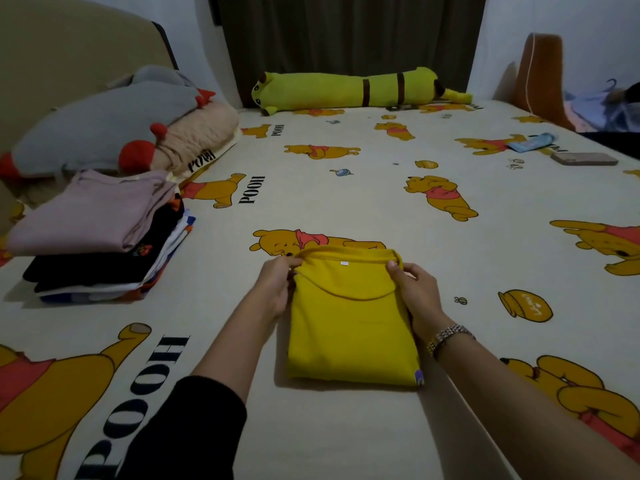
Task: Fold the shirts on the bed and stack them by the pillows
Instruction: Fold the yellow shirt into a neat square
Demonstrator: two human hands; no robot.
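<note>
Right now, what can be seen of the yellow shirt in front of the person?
The yellow shirt is plain yellow fabric, folded into a narrow rectangle lying flat on the printed bedsheet. Its ribbed collar is at the far end, with a small white label inside it. A small purple tag shows at the near right corner. The left hand pinches the far left corner; the right hand holds the far right corner.
</note>
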